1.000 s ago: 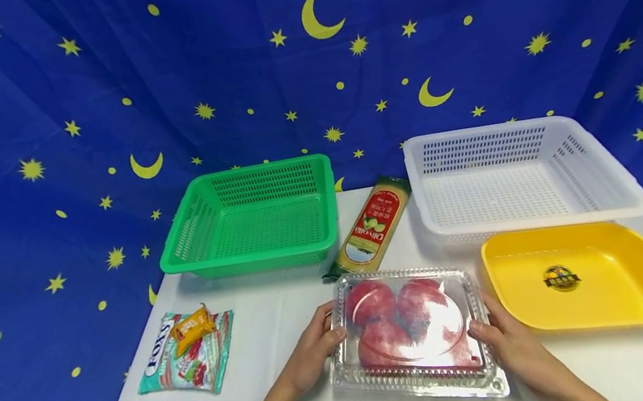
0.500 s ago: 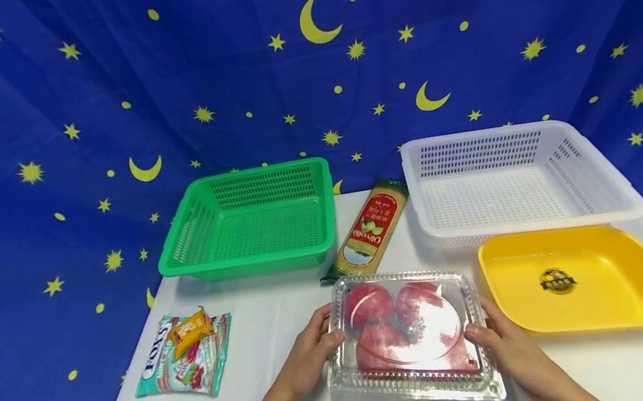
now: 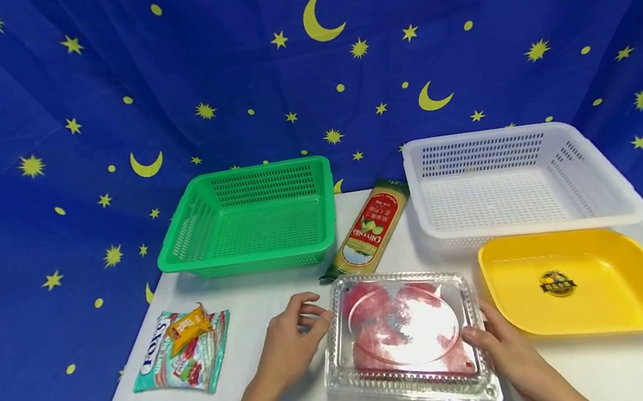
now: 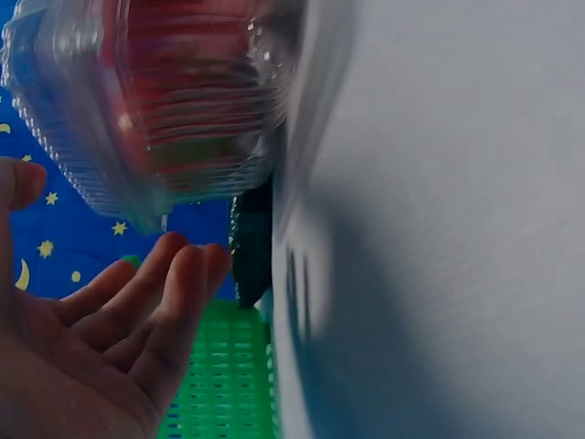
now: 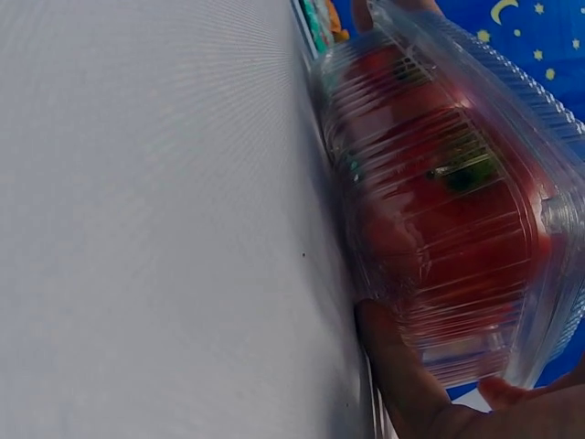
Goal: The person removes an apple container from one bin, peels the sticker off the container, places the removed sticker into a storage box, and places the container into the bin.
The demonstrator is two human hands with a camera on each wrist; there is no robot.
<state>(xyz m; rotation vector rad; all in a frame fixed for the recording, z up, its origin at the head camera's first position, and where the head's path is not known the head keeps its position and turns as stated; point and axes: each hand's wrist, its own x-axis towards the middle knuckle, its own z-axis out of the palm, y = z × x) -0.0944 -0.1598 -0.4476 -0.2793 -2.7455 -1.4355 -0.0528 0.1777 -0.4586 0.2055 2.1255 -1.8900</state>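
A clear plastic clamshell box (image 3: 407,340) of red round fruits lies on the white table in the head view. Green calyxes on the fruits (image 5: 457,210) show through its side in the right wrist view; they look like tomatoes. My right hand (image 3: 509,352) grips the box's right edge, thumb on the lid's rim and fingers lower down the side. To the left of the box is my left hand (image 3: 293,343), fingers loosely bent and holding nothing. In the left wrist view a small gap shows between the left fingertips (image 4: 187,265) and the box.
Behind the box lies a pasta packet (image 3: 369,229), between a green basket (image 3: 332,226) and a white basket (image 3: 549,222). A yellow tray (image 3: 622,294) stands at the right. On the left, a small orange packet (image 3: 189,328) rests on a FOX'S candy bag (image 3: 181,370).
My left hand has let go of the box's left edge and drawn away to the left. My right hand still holds the right edge. The box has hardly moved.
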